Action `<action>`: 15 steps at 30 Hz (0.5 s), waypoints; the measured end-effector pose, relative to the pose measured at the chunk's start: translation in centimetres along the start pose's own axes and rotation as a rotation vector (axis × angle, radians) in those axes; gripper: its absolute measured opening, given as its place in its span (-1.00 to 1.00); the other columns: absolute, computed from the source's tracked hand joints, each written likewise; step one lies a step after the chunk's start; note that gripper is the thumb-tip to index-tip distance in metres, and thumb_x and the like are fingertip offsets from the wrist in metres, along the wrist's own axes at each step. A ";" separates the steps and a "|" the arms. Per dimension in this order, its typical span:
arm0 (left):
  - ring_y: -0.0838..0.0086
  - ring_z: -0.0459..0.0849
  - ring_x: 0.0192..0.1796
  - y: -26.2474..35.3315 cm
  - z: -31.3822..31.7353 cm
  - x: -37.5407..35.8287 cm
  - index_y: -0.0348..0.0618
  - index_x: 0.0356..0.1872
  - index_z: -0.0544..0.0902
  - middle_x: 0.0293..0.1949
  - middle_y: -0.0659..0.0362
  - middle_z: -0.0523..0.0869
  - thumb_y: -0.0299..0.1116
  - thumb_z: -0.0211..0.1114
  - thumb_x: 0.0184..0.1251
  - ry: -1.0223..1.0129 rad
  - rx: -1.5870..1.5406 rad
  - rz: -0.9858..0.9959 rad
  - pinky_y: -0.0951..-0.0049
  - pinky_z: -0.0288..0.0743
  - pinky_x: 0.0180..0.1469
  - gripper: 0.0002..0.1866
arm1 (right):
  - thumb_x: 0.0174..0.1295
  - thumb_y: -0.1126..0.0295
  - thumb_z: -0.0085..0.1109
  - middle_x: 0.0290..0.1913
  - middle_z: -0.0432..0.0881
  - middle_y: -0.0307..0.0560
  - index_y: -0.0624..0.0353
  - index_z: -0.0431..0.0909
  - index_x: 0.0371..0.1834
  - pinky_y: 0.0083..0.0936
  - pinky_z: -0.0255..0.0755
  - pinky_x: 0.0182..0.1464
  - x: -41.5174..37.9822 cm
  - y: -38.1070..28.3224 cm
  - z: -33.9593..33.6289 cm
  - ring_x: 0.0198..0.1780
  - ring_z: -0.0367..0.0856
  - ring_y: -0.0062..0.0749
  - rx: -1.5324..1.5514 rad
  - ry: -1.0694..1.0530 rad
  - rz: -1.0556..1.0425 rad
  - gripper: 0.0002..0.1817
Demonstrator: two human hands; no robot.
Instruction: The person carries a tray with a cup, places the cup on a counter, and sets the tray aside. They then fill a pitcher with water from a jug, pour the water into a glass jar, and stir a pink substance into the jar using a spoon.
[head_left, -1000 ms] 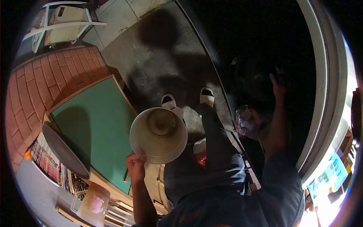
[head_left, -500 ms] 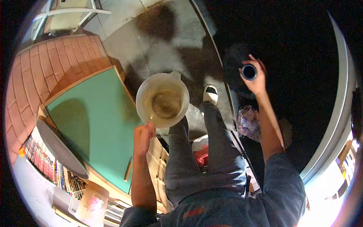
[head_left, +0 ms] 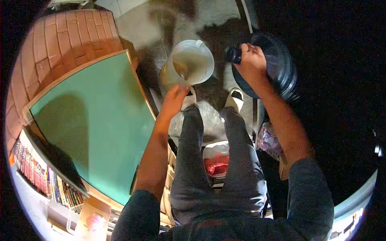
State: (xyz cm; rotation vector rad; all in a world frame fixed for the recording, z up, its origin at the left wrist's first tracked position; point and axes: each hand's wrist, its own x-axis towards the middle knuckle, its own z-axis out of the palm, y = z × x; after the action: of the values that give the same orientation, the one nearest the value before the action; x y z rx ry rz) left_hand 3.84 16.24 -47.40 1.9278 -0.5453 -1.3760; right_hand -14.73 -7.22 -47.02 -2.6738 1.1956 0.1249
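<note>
My left hand point(head_left: 173, 99) grips the handle of a cream plastic jug point(head_left: 191, 63), held out over the wet concrete floor and tilted so its dirty inside shows. Just to its right, my right hand point(head_left: 252, 63) is closed around the dark neck of a large blue water bottle point(head_left: 277, 66), which is tipped with its mouth toward the jug's rim. The jug and the bottle's mouth are a small gap apart. My legs and two white sandals point(head_left: 234, 97) are below them.
A green-topped table point(head_left: 92, 124) fills the left side, with a brick wall point(head_left: 52, 48) beyond it. Books point(head_left: 36, 176) and a floral plastic cup point(head_left: 92, 223) sit under the table's near edge. A red-filled container point(head_left: 216, 162) and a crumpled plastic bag point(head_left: 268, 140) lie by my feet.
My left hand raised the jug from beside the table out to arm's length. My right hand took the blue bottle's neck from the dark right side and drew it up beside the jug.
</note>
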 end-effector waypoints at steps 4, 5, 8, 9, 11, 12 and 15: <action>0.14 0.58 -0.05 -4.1 1.2 4.6 -0.29 -0.07 0.62 -0.19 -0.06 0.65 -0.09 0.26 0.33 0.118 0.133 0.139 0.21 0.38 0.07 -0.58 | -0.15 0.35 0.46 -0.11 0.60 0.15 0.23 0.41 -0.14 -0.27 0.29 0.27 2.0 -1.5 3.0 0.04 0.56 0.01 -0.031 -0.090 -0.097 -0.49; 0.09 0.57 -0.05 -4.2 1.4 5.3 -0.27 -0.09 0.64 -0.20 -0.08 0.65 -0.08 0.27 0.31 0.124 0.062 0.132 0.18 0.38 0.05 -0.60 | -0.14 0.36 0.45 -0.14 0.60 0.15 0.23 0.40 -0.16 -0.27 0.29 0.28 2.4 -2.0 3.6 0.03 0.56 0.01 -0.032 -0.145 -0.115 -0.50; 0.03 0.58 -0.12 -6.6 1.8 7.6 -0.26 -0.22 0.65 -0.26 -0.09 0.65 -0.08 0.29 0.29 0.208 0.131 0.285 0.14 0.40 -0.04 -0.62 | -0.16 0.39 0.44 -0.22 0.61 0.12 0.21 0.41 -0.21 -0.27 0.36 0.14 2.9 -3.4 6.7 -0.03 0.59 -0.05 -0.041 -0.160 -0.149 -0.55; 0.03 0.58 -0.12 -6.9 1.7 8.0 -0.26 -0.22 0.65 -0.26 -0.09 0.65 -0.08 0.29 0.29 0.211 0.126 0.277 0.14 0.40 -0.04 -0.62 | -0.17 0.41 0.42 -0.24 0.62 0.12 0.21 0.42 -0.22 -0.27 0.38 0.07 3.2 -4.0 7.7 -0.07 0.60 -0.06 -0.063 -0.181 -0.156 -0.56; 0.00 0.57 -0.19 -7.3 1.5 9.2 -0.26 -0.32 0.64 -0.33 -0.09 0.64 -0.05 0.30 0.27 0.169 0.282 0.353 0.14 0.40 -0.12 -0.61 | -0.17 0.43 0.41 -0.30 0.63 0.09 0.21 0.44 -0.23 -0.28 0.39 0.02 4.0 -4.9 9.6 -0.12 0.62 -0.08 -0.097 -0.173 -0.167 -0.58; 0.00 0.57 -0.19 -7.9 1.5 9.6 -0.26 -0.32 0.64 -0.33 -0.09 0.64 -0.05 0.30 0.27 0.174 0.278 0.348 0.14 0.40 -0.12 -0.61 | -0.18 0.45 0.39 -0.35 0.64 0.07 0.21 0.46 -0.23 -0.29 0.40 -0.04 4.4 -5.2 10.2 -0.18 0.63 -0.10 -0.127 -0.163 -0.172 -0.61; -0.02 0.57 -0.24 -9.7 1.4 10.7 -0.23 -0.38 0.63 -0.38 -0.08 0.64 -0.04 0.32 0.23 0.166 0.256 0.363 0.11 0.39 -0.16 -0.62 | -0.12 0.43 0.32 -0.43 0.65 0.03 0.19 0.49 -0.26 -0.30 0.41 -0.10 5.8 -5.0 11.4 -0.28 0.65 -0.10 -0.165 -0.141 -0.233 -0.69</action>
State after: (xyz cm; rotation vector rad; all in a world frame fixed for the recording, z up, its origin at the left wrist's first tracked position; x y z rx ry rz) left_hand 5.71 15.05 -61.76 1.9954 -0.9722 -0.9436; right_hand -7.08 -5.64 -58.34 -2.8658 0.8601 0.3835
